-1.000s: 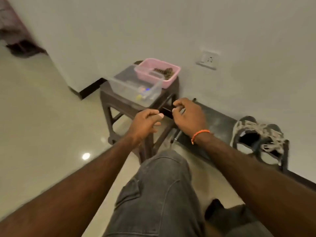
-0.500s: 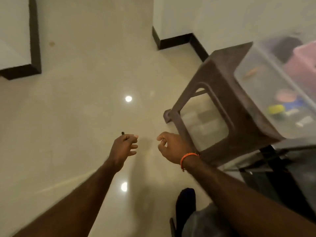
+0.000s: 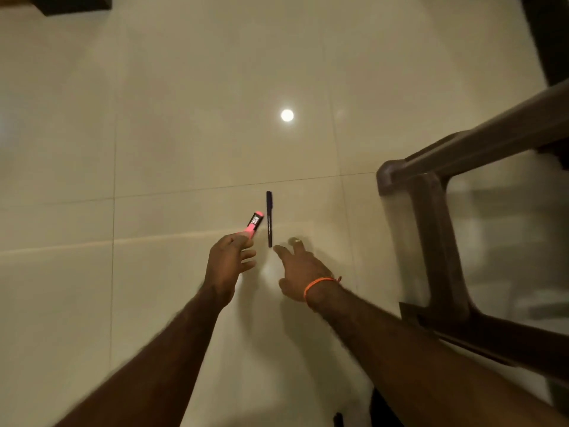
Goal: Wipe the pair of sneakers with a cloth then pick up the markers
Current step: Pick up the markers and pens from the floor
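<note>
Two markers lie on the pale tiled floor [image 3: 154, 149]. The pink marker [image 3: 254, 224] with a black label is angled to the upper right. My left hand [image 3: 229, 266] pinches its near end between thumb and forefinger, the other fingers loosely out. The thin dark marker [image 3: 269, 218] lies straight, just right of the pink one. My right hand [image 3: 300, 272], with an orange band on the wrist, has its fingers spread, and a fingertip is almost at the dark marker's near tip. The sneakers and cloth are out of view.
The brown plastic stool [image 3: 431, 241] stands at the right, its leg and crossbar close to my right forearm. A dark skirting edge [image 3: 77, 3] shows at the top left. A ceiling light glares on the floor [image 3: 287, 115] beyond the markers.
My view has swung from the stool and sneakers down to the floor. Both hands moved forward to the two markers; my left hand took the pink one's end and my right hand opened.
</note>
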